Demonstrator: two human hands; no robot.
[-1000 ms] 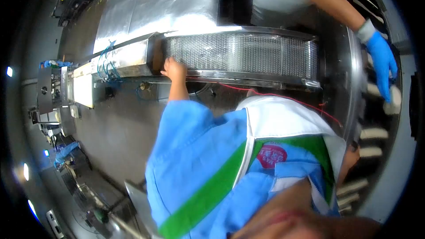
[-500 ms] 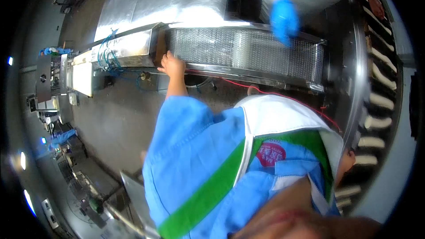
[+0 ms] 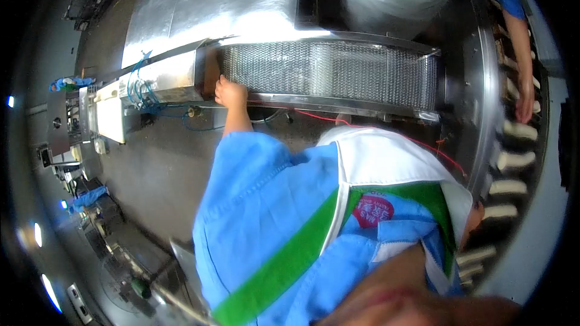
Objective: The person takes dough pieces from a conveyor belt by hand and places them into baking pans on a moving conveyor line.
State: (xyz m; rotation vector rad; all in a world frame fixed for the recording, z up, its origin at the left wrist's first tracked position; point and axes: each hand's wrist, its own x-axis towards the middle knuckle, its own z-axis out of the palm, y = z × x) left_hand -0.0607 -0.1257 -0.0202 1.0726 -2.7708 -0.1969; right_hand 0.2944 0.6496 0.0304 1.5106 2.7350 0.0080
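Note:
My left hand (image 3: 232, 92) rests at the near edge of the mesh conveyor belt (image 3: 338, 72), beside the dark opening of its metal housing (image 3: 166, 75). Its fingers are curled over the conveyor's side rail. Far to the right, my right hand (image 3: 475, 217) is mostly hidden behind my white apron (image 3: 393, 157). It is near a pale dough stick (image 3: 500, 211), and I cannot see what its fingers do. Several similar dough sticks lie in a row on the dark line along the right side.
Another person's bare forearm and hand (image 3: 525, 99) reach over the dough line. A shiny steel table (image 3: 223, 0) stands beyond the mesh conveyor. Blue tubing (image 3: 142, 87) loops over the housing, and a red cord (image 3: 362, 125) runs between my body and the conveyor.
The other person's blue-gloved hand has left the space above the mesh belt. That person's bare hand now reaches farther down the dough line. My left hand stays at the conveyor's edge.

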